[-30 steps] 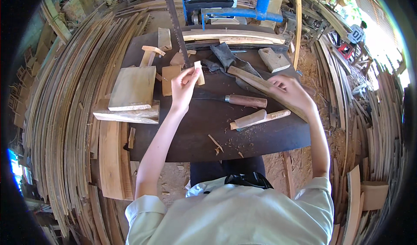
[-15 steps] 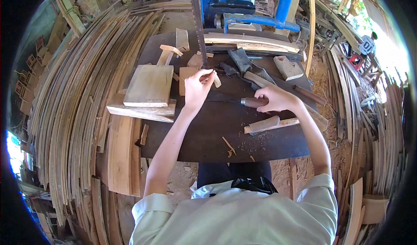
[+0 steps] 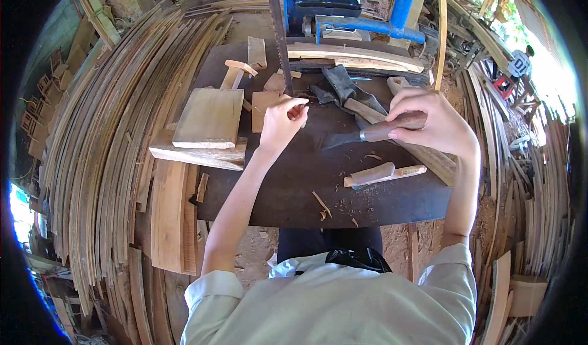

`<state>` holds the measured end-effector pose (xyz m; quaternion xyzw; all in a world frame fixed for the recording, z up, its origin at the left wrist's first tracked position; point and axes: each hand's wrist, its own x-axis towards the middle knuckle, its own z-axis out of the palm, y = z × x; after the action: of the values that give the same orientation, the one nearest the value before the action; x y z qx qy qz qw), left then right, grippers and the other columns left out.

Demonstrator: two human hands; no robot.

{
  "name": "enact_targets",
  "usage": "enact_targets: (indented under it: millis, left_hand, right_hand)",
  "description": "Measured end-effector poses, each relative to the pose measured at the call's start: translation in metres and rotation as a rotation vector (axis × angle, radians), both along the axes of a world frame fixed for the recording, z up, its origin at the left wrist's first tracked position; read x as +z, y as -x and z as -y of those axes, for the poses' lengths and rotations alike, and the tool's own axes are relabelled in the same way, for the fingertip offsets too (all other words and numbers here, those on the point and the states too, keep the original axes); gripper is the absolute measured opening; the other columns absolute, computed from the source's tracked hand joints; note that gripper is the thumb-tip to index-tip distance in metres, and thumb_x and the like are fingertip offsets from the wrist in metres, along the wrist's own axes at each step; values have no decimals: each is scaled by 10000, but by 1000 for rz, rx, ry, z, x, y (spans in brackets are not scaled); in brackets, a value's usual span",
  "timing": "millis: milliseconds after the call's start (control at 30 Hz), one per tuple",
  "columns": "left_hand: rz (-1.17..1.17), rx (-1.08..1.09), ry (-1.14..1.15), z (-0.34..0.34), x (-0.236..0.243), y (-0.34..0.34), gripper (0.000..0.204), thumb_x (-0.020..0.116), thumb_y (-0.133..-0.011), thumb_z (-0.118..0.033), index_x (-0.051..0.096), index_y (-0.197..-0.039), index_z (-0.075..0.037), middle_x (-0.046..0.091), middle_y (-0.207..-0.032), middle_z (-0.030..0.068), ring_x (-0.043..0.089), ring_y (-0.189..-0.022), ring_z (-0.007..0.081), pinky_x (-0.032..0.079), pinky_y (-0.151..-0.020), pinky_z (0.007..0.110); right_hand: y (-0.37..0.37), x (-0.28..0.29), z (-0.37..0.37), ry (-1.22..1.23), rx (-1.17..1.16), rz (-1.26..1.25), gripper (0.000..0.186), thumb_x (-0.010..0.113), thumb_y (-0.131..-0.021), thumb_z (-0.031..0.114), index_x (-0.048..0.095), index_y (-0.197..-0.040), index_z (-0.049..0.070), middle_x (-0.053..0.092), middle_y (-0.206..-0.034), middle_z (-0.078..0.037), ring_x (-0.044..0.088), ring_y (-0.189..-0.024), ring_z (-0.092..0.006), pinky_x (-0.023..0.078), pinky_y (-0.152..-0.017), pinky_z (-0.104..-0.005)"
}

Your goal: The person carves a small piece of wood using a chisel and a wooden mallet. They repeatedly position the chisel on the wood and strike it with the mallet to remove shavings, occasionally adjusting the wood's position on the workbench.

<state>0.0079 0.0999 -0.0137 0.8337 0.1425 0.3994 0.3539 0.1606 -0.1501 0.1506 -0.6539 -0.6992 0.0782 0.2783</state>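
Observation:
My right hand (image 3: 432,121) is closed around the wooden handle of a broad-bladed chisel (image 3: 380,131). A metal ferrule joins the handle to the dark blade, which points left and is raised over the dark table (image 3: 275,192). My left hand (image 3: 283,121) is closed in a pinch, close to the upright toothed saw blade (image 3: 280,45). A small piece of wood (image 3: 304,124) barely shows under its fingertips; the rest is hidden. Just left of that hand are a small wood block (image 3: 264,107) and a flat square board (image 3: 209,117) resting on a thicker plank (image 3: 196,153).
A dark cloth (image 3: 340,85), a long wooden bar (image 3: 422,156) and a block with a slot (image 3: 401,85) lie beyond and under my right hand. Nearer are a short wood piece (image 3: 373,175) and shavings (image 3: 321,203). Long planks (image 3: 110,143) fill the left; blue machine parts (image 3: 361,26) stand behind.
My right hand has lifted the chisel off the table and moved right and away, its blade now tilted. My left hand stays beside the saw blade, with less of the wood piece showing.

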Motion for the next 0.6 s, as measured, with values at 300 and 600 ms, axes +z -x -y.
enact_targets:
  millis: [300,600]
  left_hand:
    - [-99,-199,147,-16,7,10,224,676,-837,-85,674,-1049,-12,688,-930,93,658,-814,117,541,-708,247]
    - [-107,-205,174,-13,9,9,237,686,-836,-113,668,-1045,-5,687,-929,118,668,-802,145,544,-745,272]
  right_hand:
    - [9,-4,-29,-127,-20,-243,224,748,-782,244,685,-838,37,665,-843,-35,601,-759,-101,456,-698,-259]
    - [13,-47,-77,-365,114,-1064,148,640,-886,145,613,-846,5,605,-689,-44,569,-662,-110,457,-641,-267]
